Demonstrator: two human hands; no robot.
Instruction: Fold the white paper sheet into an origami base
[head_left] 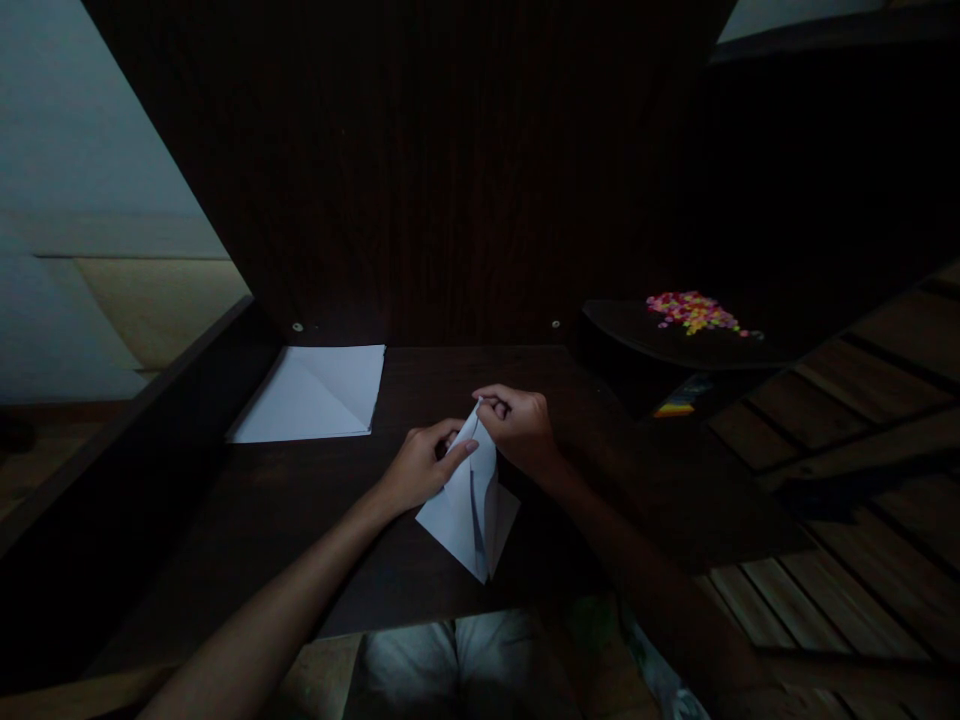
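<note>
A partly folded white sheet of paper (461, 500) is between my hands over the front middle of the dark table, its lower corner pointing toward me. My left hand (424, 465) grips the paper's left edge, thumb on top and fingers behind. At the upper tip, my right hand (521, 425) pinches the paper between thumb and curled fingers. Layers of the paper stand apart below the hands, with a dark gap between the flaps. What the fingers do behind the sheet is hidden.
A stack of white paper (311, 395) with a diagonal crease lies at the back left of the table (300, 540). Small colourful pieces (694, 312) are heaped on a curved shelf (630, 335) at right. A tall dark panel (435, 180) rises behind, and a low side board (142, 440) stands left.
</note>
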